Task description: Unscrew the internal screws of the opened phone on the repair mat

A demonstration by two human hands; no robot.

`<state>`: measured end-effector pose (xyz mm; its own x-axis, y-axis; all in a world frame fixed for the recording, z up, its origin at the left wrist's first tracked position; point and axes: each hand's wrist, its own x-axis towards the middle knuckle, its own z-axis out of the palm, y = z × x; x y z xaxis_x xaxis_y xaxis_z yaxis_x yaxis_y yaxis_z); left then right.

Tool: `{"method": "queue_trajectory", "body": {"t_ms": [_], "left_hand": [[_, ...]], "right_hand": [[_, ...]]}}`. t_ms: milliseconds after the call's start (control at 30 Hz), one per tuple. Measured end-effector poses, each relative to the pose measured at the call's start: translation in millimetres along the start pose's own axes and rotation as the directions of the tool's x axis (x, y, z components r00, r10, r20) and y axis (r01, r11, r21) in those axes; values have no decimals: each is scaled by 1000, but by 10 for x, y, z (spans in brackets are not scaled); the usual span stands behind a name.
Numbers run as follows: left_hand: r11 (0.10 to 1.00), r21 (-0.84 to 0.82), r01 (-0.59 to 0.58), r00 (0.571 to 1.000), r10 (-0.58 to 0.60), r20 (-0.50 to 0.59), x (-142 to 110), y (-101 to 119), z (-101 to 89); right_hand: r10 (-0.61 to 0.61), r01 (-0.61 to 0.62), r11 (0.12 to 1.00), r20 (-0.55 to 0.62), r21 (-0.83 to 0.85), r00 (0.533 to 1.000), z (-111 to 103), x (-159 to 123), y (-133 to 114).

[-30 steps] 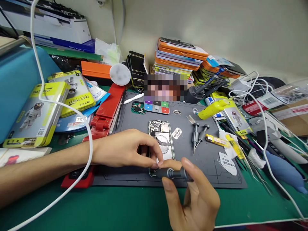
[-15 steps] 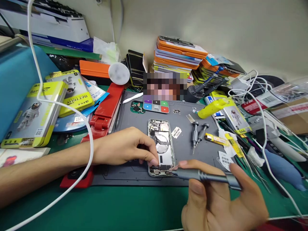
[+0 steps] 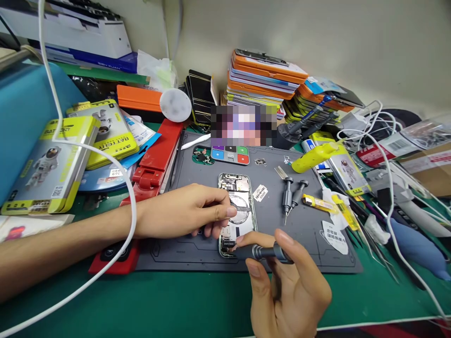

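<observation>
Fairly bright, diffuse light fell across the green bench point(image 3: 158, 300) and pale wall point(image 3: 327, 42), its source unseen. Small highlights glinted on the clear packaging point(image 3: 428, 133) at right. Wide-angle distortion stretched the sides; fine detail in the open phone point(image 3: 238, 230) looked soft.

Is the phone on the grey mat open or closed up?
Open: the phone has its insides bare, with circuit parts at the far end and a round coil showing.
</observation>
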<state>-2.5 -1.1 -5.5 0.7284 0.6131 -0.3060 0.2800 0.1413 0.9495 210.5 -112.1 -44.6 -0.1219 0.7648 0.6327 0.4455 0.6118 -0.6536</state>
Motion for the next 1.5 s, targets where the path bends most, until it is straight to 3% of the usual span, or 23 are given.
{"method": "queue_trajectory", "body": {"t_ms": [333, 600, 800, 1033, 1500], "left_hand": [[995, 99, 23, 999, -19, -38, -14, 25, 21], [996, 93, 11, 1000, -9, -28, -19, 42, 16], [992, 126, 7, 1000, -3, -31, -23, 68, 16], [993, 118, 12, 1000, -9, -29, -26, 74, 14], [992, 128, 5, 1000, -3, -13, -31, 74, 3]], "right_hand": [[42, -38, 997, 54, -71, 998, -84, -118, 49], [-111, 114, 993, 84, -35, 990, -34, 58, -32], [-25, 29, 991, 36, -130, 999, -45, -72, 12], [26, -23, 993, 26, -112, 999, -89, -163, 71], [14, -15, 1000, -26, -24, 1000, 9, 20, -45]]}}
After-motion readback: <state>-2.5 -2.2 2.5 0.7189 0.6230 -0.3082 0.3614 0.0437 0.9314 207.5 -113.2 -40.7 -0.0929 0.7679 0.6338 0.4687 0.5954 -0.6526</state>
